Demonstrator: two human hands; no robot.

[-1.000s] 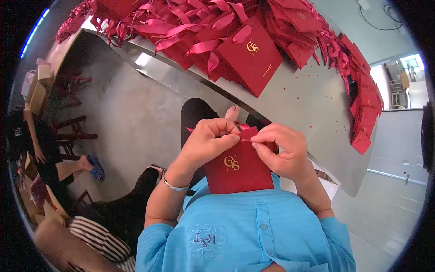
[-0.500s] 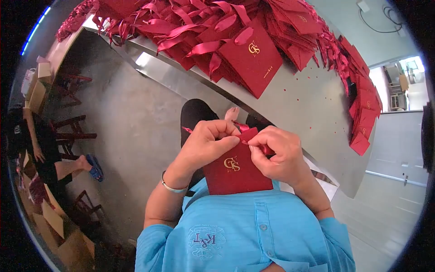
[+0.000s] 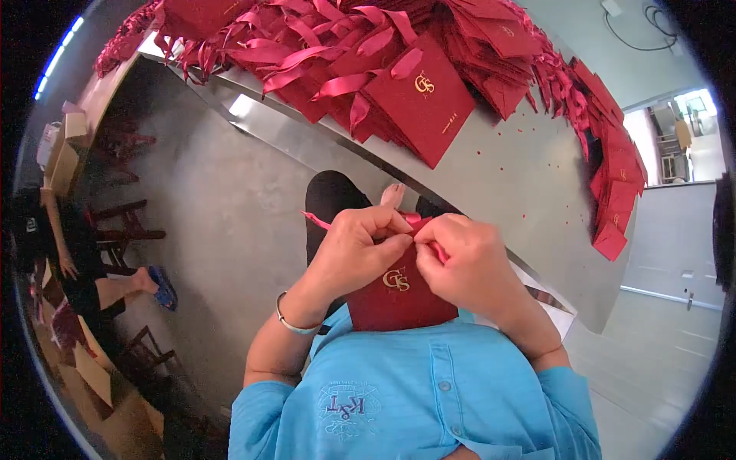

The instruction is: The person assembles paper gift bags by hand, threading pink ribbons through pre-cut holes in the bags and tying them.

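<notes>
A dark red paper gift bag [image 3: 399, 307] with a gold logo lies in my lap against the blue shirt, its top edge between my two hands. My left hand [image 3: 354, 245] is closed in a pinch at the bag's top edge, where ribbon runs. A pink-red ribbon end [image 3: 317, 221] sticks out to the left behind this hand. My right hand [image 3: 468, 253] is closed too, thumb and forefinger pinching ribbon at the same edge; a bit of red shows between its fingers. The fingertips of both hands nearly meet, and the exact spot they grip is partly hidden.
A table [image 3: 491, 165] ahead carries heaped red gift bags [image 3: 429, 100] with loose ribbons [image 3: 307, 73]. More bags [image 3: 616, 199] line its right side. At the left are wooden stools [image 3: 126, 222], cardboard boxes [image 3: 92, 376] and another person's leg [image 3: 126, 285].
My right hand has moved slightly left, closer to my left hand, with its fingers turned more downward. The ribbon end at the left now sticks out further.
</notes>
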